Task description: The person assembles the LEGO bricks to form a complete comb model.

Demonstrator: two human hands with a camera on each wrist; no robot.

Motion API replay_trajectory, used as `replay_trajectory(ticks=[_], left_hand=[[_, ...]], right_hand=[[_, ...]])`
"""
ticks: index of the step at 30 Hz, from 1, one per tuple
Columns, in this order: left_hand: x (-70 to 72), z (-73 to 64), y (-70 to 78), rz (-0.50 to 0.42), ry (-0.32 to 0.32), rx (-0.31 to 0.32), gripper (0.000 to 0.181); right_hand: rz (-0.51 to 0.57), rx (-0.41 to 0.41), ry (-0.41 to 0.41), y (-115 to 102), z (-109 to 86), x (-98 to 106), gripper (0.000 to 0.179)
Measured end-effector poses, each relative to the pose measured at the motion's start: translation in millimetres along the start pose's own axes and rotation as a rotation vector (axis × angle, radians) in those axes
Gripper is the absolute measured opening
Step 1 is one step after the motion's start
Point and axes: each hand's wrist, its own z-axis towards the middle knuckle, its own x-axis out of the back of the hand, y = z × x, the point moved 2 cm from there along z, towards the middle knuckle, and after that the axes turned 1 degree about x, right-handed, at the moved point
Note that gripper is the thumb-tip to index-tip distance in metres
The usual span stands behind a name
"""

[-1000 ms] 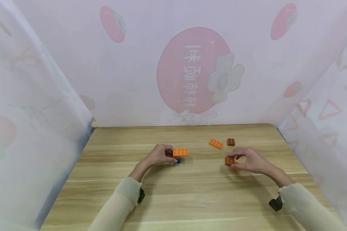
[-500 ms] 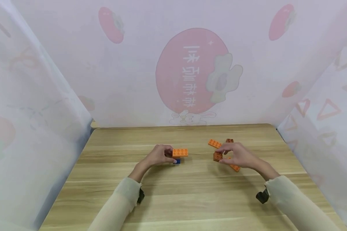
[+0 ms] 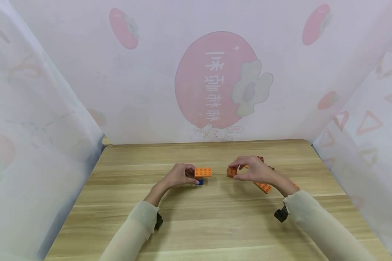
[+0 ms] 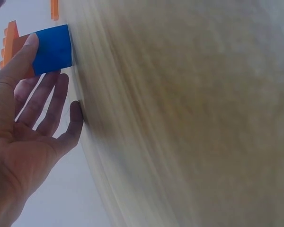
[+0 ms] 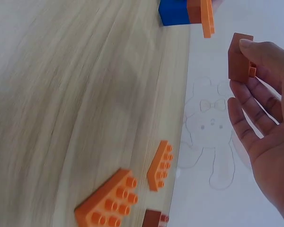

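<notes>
A small stack stands left of the table's middle: a blue brick [image 4: 53, 49] at the bottom, a brown brick between, and a flat orange plate [image 3: 203, 172] with studs on top. My left hand [image 3: 179, 175] grips this stack from its left side, thumb across the brown and blue bricks. Up off the table, my right hand [image 3: 253, 171] pinches another brown brick [image 5: 238, 59] between thumb and fingers, studs up. It hangs a short way right of the stack.
Under and behind the right arm lie an orange plate [image 3: 262, 187], another orange plate [image 5: 158, 165] and a reddish-brown brick [image 5: 153, 218], partly covered in the head view. White printed cloth [image 3: 150, 90] walls the table [image 3: 196, 224] at the back and sides.
My right hand has carried the brown brick leftward and a little away from me, closer to the stack, uncovering an orange plate. The left hand keeps its hold in place.
</notes>
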Motion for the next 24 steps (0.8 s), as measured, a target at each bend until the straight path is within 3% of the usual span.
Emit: replay_trajectory(ticks=[6, 14, 24], left_hand=[[-0.5, 0.4, -2.3, -0.002, 0.010, 0.027, 0.033], [-1.0, 0.4, -2.3, -0.011, 0.007, 0.023, 0.031], [-0.5, -0.4, -2.7, -0.031, 0.006, 0.000, 0.030]], right_hand=[[0.001, 0.086, 0.014, -1.8, 17.9, -10.6, 0.039], [0.018, 0.141, 0.021, -6.4, 40.0, -22.9, 0.038], [0.064, 0.145, 0.037, -14.8, 64.8, -36.8, 0.036]])
